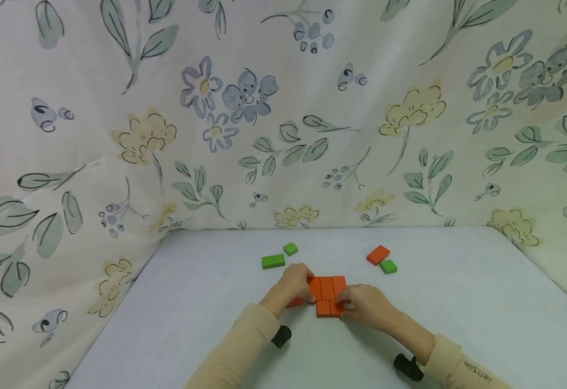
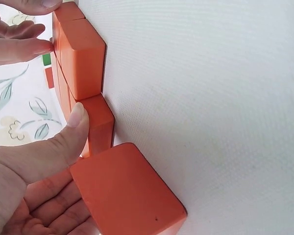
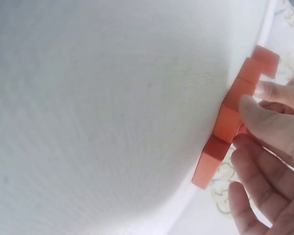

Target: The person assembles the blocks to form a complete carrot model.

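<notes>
Several orange blocks (image 1: 327, 289) lie flush together on the table, three long ones side by side and two smaller ones along their near edge. My left hand (image 1: 293, 284) grips the leftmost long block (image 2: 102, 125), its thumb against the near end. A separate orange block (image 2: 130, 188) lies beside that hand, partly covered by it in the head view. From the right, my right hand (image 1: 368, 306) holds the right small block (image 3: 229, 122), thumb on its near face. Part of the right hand's fingers is hidden behind the blocks in the right wrist view.
A green long block (image 1: 273, 261) and a small green block (image 1: 290, 249) lie beyond the left hand. Farther right, an orange block (image 1: 378, 255) touches or nearly meets another green block (image 1: 388, 267). A floral curtain (image 1: 264, 135) hangs behind the white table (image 1: 191, 302).
</notes>
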Action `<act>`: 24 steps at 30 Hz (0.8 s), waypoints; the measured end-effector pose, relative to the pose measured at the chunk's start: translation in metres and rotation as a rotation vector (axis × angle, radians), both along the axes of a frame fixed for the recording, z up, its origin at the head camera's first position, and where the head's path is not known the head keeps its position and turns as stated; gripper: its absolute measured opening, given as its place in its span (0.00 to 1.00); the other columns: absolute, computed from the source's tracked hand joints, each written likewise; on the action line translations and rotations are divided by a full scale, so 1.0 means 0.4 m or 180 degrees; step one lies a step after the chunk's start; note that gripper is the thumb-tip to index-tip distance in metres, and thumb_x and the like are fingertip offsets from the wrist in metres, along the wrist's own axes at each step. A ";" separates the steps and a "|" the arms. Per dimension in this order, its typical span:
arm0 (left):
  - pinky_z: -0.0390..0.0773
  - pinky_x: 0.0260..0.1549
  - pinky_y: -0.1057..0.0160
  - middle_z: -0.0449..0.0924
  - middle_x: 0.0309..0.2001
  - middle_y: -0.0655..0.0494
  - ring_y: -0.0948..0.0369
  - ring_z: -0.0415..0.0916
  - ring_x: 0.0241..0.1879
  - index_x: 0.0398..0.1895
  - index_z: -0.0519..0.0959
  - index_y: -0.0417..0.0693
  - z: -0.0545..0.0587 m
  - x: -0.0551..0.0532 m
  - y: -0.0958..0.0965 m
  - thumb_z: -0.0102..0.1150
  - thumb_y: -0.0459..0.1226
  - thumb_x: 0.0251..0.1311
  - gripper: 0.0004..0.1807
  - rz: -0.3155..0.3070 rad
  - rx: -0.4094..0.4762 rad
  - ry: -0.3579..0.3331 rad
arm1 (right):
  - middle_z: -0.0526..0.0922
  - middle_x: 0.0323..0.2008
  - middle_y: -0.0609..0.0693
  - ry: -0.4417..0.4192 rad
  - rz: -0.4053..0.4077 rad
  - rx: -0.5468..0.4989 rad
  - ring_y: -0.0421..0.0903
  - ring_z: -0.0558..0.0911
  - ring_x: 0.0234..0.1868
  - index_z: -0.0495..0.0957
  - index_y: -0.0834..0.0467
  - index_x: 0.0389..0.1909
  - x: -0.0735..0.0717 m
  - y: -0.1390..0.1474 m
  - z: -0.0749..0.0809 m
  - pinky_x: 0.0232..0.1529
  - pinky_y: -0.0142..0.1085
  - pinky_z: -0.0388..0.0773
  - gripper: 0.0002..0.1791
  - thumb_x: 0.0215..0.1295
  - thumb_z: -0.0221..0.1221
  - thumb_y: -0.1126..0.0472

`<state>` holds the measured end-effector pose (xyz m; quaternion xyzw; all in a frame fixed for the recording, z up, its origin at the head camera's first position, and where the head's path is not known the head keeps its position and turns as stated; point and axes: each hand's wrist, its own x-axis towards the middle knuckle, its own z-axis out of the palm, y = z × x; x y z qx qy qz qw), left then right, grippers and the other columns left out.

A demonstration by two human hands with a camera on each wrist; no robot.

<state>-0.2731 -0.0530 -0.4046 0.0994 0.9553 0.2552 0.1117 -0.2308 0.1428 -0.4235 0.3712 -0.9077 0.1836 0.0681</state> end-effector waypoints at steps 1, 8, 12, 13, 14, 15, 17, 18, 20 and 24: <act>0.72 0.55 0.52 0.80 0.48 0.45 0.51 0.72 0.49 0.52 0.81 0.36 0.001 0.000 0.000 0.77 0.30 0.41 0.29 0.0001 -0.0007 0.0002 | 0.85 0.30 0.47 -0.0003 0.0013 0.0001 0.40 0.80 0.31 0.85 0.61 0.34 -0.001 0.000 0.001 0.34 0.34 0.81 0.12 0.47 0.73 0.66; 0.72 0.55 0.52 0.79 0.48 0.45 0.51 0.72 0.50 0.52 0.81 0.36 0.002 0.001 -0.002 0.77 0.30 0.42 0.29 -0.0016 -0.0015 0.0003 | 0.86 0.33 0.47 -0.0241 -0.0191 -0.0097 0.45 0.81 0.34 0.85 0.61 0.37 -0.056 0.040 0.048 0.34 0.34 0.79 0.10 0.54 0.70 0.63; 0.72 0.56 0.52 0.79 0.48 0.45 0.51 0.72 0.51 0.52 0.81 0.36 0.005 -0.001 -0.007 0.77 0.30 0.42 0.29 -0.0021 -0.0002 0.0025 | 0.86 0.39 0.56 0.0001 -0.0580 -0.0060 0.54 0.82 0.39 0.83 0.66 0.42 -0.143 0.097 0.071 0.39 0.45 0.80 0.10 0.58 0.65 0.70; 0.72 0.56 0.52 0.80 0.48 0.45 0.50 0.72 0.51 0.52 0.81 0.35 0.005 -0.002 -0.008 0.77 0.30 0.42 0.28 -0.0029 -0.0005 0.0045 | 0.85 0.41 0.59 0.0006 -0.0696 -0.0041 0.57 0.82 0.42 0.83 0.66 0.43 -0.165 0.112 0.071 0.41 0.48 0.80 0.11 0.58 0.63 0.73; 0.72 0.55 0.53 0.80 0.48 0.44 0.50 0.72 0.51 0.52 0.81 0.35 0.005 -0.003 -0.009 0.77 0.30 0.42 0.28 -0.0036 -0.0002 0.0057 | 0.84 0.43 0.60 -0.0004 -0.0811 0.0007 0.59 0.81 0.44 0.82 0.67 0.45 -0.185 0.128 0.071 0.43 0.51 0.79 0.13 0.58 0.61 0.75; 0.72 0.55 0.53 0.80 0.48 0.44 0.50 0.73 0.51 0.51 0.81 0.35 0.005 -0.003 -0.009 0.77 0.30 0.42 0.28 -0.0043 0.0001 0.0063 | 0.83 0.45 0.62 -0.0046 -0.0906 0.0056 0.61 0.80 0.47 0.81 0.67 0.47 -0.202 0.143 0.069 0.45 0.53 0.78 0.15 0.58 0.59 0.76; 0.73 0.55 0.53 0.81 0.48 0.45 0.50 0.73 0.52 0.51 0.81 0.35 0.003 -0.005 -0.010 0.78 0.30 0.41 0.28 -0.0050 0.0004 0.0076 | 0.81 0.48 0.65 -0.0185 -0.1006 0.0164 0.65 0.77 0.51 0.79 0.68 0.50 -0.228 0.169 0.063 0.48 0.56 0.76 0.19 0.57 0.56 0.79; 0.73 0.55 0.54 0.81 0.48 0.45 0.49 0.73 0.53 0.51 0.81 0.35 0.002 -0.005 -0.009 0.78 0.30 0.41 0.28 -0.0050 0.0003 0.0077 | 0.80 0.49 0.66 -0.0261 -0.1020 0.0212 0.66 0.76 0.53 0.79 0.68 0.51 -0.238 0.180 0.060 0.50 0.57 0.75 0.21 0.56 0.54 0.80; 0.73 0.55 0.54 0.81 0.48 0.45 0.49 0.72 0.53 0.51 0.81 0.35 -0.001 -0.006 -0.008 0.78 0.30 0.41 0.28 -0.0040 0.0006 0.0075 | 0.79 0.50 0.67 -0.0374 -0.1002 0.0297 0.67 0.74 0.54 0.78 0.69 0.53 -0.252 0.198 0.054 0.52 0.58 0.73 0.22 0.56 0.53 0.81; 0.72 0.55 0.54 0.80 0.47 0.46 0.50 0.71 0.52 0.52 0.81 0.37 -0.005 -0.003 -0.001 0.77 0.30 0.42 0.28 0.0008 -0.0024 0.0033 | 0.79 0.49 0.67 -0.0388 -0.0961 0.0591 0.65 0.76 0.51 0.78 0.67 0.53 -0.266 0.216 0.043 0.51 0.56 0.75 0.22 0.57 0.54 0.80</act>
